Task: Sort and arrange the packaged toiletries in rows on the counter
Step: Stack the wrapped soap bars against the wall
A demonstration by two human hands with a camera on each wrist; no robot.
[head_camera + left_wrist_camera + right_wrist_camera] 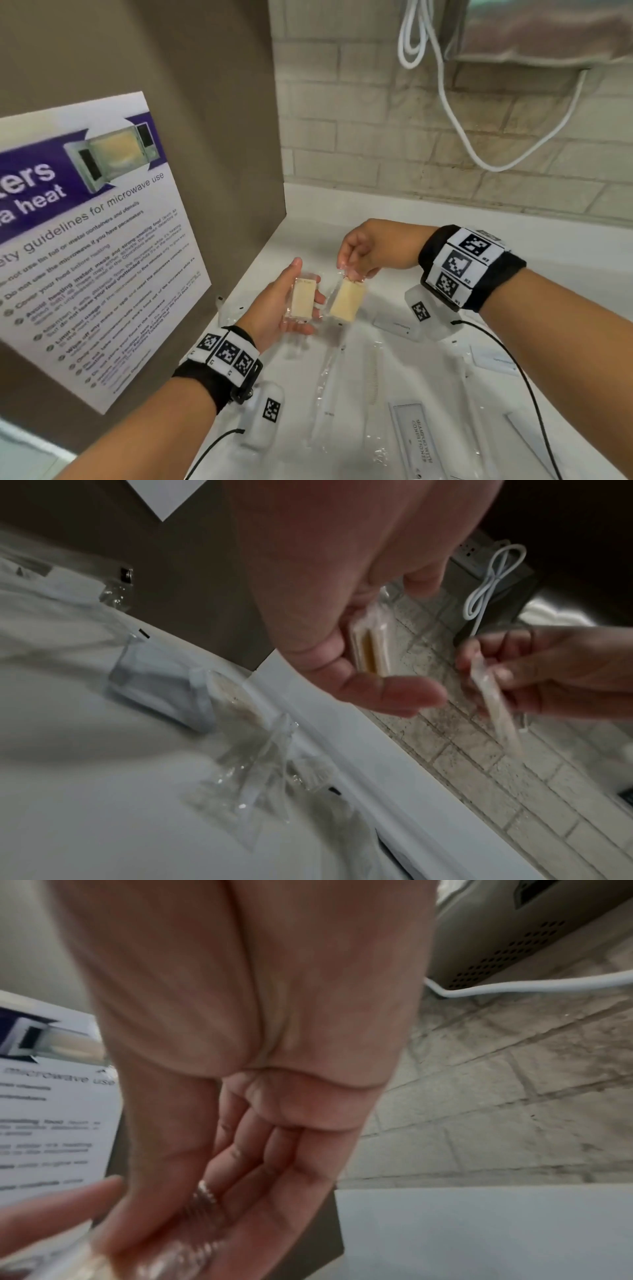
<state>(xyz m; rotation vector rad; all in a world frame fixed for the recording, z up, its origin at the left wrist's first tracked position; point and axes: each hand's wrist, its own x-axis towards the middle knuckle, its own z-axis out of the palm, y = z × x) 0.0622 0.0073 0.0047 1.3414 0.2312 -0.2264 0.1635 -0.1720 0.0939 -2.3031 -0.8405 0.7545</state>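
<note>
Left to right: a microwave-safety poster [85, 219] on the brown side panel; the left hand [274, 308], fingers curled round a clear-wrapped cream soap bar [303, 298]. Just beside it, the right hand [370, 250] pinches a second wrapped soap bar [347, 303] by its top edge, above the white counter [394, 212]. Nearer lie crinkled clear packets [329, 387] and a flat white shampoo sachet [416, 442].

Two soap packets are held above the counter [513, 284], near its back left corner: one [303, 298] in the left hand [281, 305], the other [347, 301] just right of it, hanging from the right hand [363, 250]. A poster [96, 240] hangs on the left wall; more packets [412, 435] lie nearer, below the hands.
</note>
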